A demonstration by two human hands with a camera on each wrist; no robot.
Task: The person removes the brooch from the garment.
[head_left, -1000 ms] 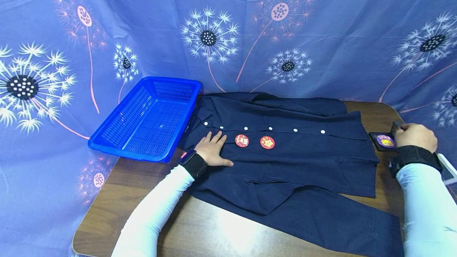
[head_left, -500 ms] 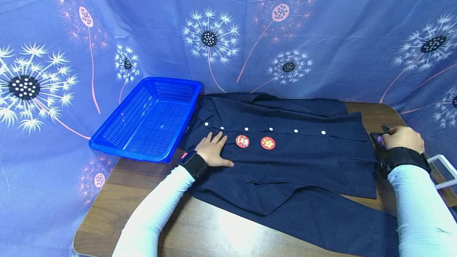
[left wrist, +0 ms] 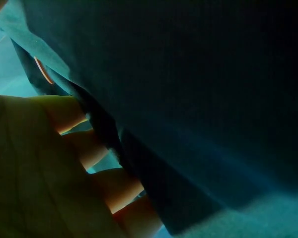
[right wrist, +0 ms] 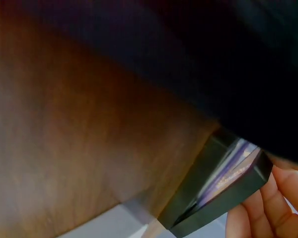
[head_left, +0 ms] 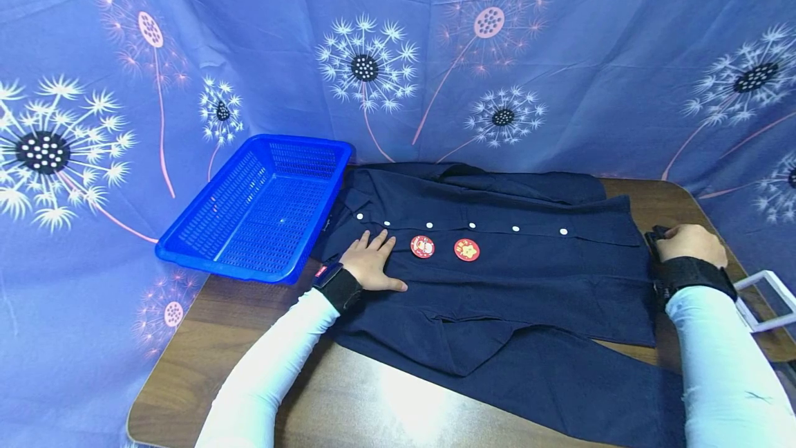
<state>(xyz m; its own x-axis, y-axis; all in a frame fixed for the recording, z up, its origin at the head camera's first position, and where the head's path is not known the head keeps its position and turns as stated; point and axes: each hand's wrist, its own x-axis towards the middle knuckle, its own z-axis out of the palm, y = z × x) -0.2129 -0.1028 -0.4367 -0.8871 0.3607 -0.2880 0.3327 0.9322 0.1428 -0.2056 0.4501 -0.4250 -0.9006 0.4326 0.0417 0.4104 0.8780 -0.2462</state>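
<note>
A dark navy buttoned shirt lies spread on the table, with two round red badges on its front. My left hand rests on the shirt near the collar, fingers spread. Beyond the shirt's hem, my right hand holds a small black hinged box, covering most of it in the head view. From the right wrist, the box shows partly open, with a purple-edged badge inside and my fingertips along its side.
A blue plastic basket stands at the back left, beside the shirt's collar. A white frame-like object sits at the table's right edge. Wooden tabletop shows along the front, and a dandelion-print cloth hangs behind.
My right hand has moved left toward the shirt hem, lowering the raised lid over the purple badge. The box now shows less from the head. My left hand has stayed in place.
</note>
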